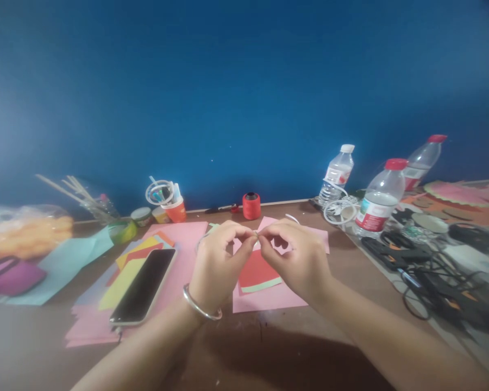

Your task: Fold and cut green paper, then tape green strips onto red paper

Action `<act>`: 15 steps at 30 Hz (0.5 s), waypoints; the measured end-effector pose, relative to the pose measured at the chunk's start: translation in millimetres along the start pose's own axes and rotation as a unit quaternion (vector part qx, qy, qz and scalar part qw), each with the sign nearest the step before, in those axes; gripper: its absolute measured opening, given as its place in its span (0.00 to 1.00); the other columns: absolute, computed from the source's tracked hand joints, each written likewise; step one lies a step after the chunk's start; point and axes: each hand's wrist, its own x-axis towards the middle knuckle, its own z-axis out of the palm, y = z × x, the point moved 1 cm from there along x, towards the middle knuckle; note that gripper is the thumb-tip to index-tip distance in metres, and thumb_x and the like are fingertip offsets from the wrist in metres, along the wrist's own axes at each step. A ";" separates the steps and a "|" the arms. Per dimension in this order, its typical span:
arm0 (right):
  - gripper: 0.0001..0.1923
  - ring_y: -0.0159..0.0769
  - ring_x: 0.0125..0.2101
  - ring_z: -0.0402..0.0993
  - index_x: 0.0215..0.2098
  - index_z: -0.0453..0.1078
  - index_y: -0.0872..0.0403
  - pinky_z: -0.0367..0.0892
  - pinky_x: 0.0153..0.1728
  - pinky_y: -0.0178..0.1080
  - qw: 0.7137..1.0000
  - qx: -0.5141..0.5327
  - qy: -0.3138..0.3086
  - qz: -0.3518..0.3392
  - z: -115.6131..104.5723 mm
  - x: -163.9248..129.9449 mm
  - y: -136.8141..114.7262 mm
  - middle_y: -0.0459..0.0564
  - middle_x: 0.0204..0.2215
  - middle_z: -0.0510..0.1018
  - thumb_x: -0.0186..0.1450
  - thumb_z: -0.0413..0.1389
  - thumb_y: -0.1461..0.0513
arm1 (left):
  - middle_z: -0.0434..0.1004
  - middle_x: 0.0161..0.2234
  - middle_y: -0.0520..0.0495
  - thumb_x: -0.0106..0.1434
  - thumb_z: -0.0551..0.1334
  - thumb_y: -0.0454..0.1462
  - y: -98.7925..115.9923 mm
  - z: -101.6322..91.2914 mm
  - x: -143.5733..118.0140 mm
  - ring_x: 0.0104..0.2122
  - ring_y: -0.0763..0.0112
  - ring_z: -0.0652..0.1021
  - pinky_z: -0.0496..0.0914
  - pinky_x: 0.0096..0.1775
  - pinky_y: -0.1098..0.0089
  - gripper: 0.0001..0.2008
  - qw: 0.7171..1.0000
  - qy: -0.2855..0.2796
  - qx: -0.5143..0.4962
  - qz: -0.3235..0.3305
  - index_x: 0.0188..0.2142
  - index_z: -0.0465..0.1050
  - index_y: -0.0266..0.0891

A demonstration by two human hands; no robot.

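Thumb and forefinger of my left hand are pinched together, meeting the pinched fingertips of my right hand. Something tiny and pale shows where the tips meet, too small to name. A bangle circles my left wrist. Below my hands lies a red paper piece with a light green lower edge, resting on a pink sheet; my right hand partly covers both. Just beyond my fingertips a red spool of thread stands upright near the wall.
At left, a phone lies on coloured papers, behind them an orange cup of pens. Bottles, cables and a watermelon-like paper shape crowd the right. A blue wall closes the back.
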 end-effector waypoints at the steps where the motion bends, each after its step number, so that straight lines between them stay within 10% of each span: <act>1: 0.06 0.31 0.25 0.66 0.24 0.68 0.54 0.61 0.25 0.34 1.000 -0.001 0.003 -0.004 0.2 -0.1 0.3 0.45 0.22 0.72 0.59 0.52 0.66 | 0.74 0.28 0.51 0.58 0.56 0.36 0.0 0.1 0.0 0.26 0.72 0.72 0.65 0.28 0.71 0.06 1.000 0.000 0.004 0.004 0.27 0.70 0.40; 15: 0.05 0.30 0.24 0.65 0.25 0.69 0.55 0.60 0.26 0.35 0.999 0.023 -0.027 0.025 -0.3 1.2 1.7 0.44 0.21 0.72 0.58 0.52 0.67 | 0.73 0.27 0.52 0.59 0.55 0.37 -1.4 -0.6 0.8 0.25 0.73 0.70 0.64 0.29 0.72 0.07 1.000 -0.020 0.003 -0.013 0.27 0.70 0.41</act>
